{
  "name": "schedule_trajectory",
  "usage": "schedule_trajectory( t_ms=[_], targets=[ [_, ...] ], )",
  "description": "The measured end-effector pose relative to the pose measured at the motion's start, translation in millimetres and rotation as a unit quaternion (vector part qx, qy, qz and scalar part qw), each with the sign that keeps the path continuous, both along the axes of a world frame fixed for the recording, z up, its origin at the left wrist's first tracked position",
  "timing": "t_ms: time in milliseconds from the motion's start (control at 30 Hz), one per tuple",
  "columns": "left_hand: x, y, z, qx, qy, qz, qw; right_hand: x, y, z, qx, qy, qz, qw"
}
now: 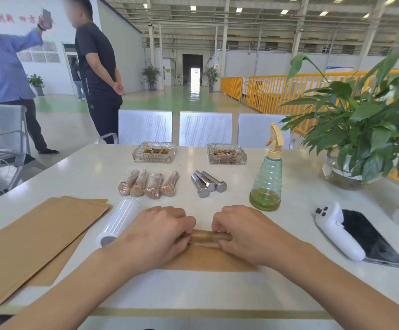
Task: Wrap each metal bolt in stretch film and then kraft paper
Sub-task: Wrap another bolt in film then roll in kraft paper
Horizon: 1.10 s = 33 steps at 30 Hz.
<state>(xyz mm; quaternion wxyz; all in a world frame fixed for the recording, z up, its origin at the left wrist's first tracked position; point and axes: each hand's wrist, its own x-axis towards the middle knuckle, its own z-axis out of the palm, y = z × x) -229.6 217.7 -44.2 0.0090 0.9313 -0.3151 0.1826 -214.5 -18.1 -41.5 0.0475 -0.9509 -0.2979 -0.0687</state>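
Three bare bolts [208, 183] (beyond hands [200, 234])

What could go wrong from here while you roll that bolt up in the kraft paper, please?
Both hands, left hand and right hand, grip only the ends of the bolt, so the kraft sheet might roll up skewed or loose. The stretch film roll lies beside the left wrist and could be nudged away. The three bare bolts lie loose and could roll if the table is bumped.

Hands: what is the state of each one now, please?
Left hand: grips the bolt being rolled in kraft paper.
Right hand: grips it too.
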Motion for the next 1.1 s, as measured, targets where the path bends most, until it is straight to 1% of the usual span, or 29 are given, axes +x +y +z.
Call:
schedule_trajectory(
  t_ms=[67, 133, 233, 333, 467, 600, 733, 833, 1100],
  targets=[
    [0, -2, 3, -0.010, -0.007, -0.027, 1.000, 0, -1, 1, 0.009, 0.005, 0.008, 1.000],
    [-2, -5, 8, -0.008, 0.027, -0.051, 0.998, 0, 0, 2, 0.012, 0.008, 0.015, 1.000],
    [-7, -11, 12, 0.019, 0.091, -0.080, 0.992, 1, 2, 5, 0.024, 0.017, 0.013, 0.999],
    [-11, -17, 12, 0.029, 0.112, -0.087, 0.989, 2, 2, 7, 0.031, 0.027, 0.010, 0.999],
    [-15, -24, 13, 0.037, 0.089, -0.080, 0.992, 2, 4, 7, 0.036, 0.030, 0.010, 0.999],
    [-22, -30, 12, 0.077, 0.053, -0.073, 0.993, 3, 4, 7, 0.045, 0.033, 0.008, 0.998],
    [-27, -29, 7, 0.094, 0.039, -0.067, 0.993, 4, 4, 5, 0.049, 0.037, 0.008, 0.998],
    [-29, -28, 7, 0.077, 0.031, -0.065, 0.994, 7, 4, 5, 0.044, 0.036, 0.003, 0.998],
    [-24, -25, 6, -0.026, 0.045, -0.016, 0.999, 13, 3, 4, 0.065, 0.045, -0.016, 0.997]
  ],
)
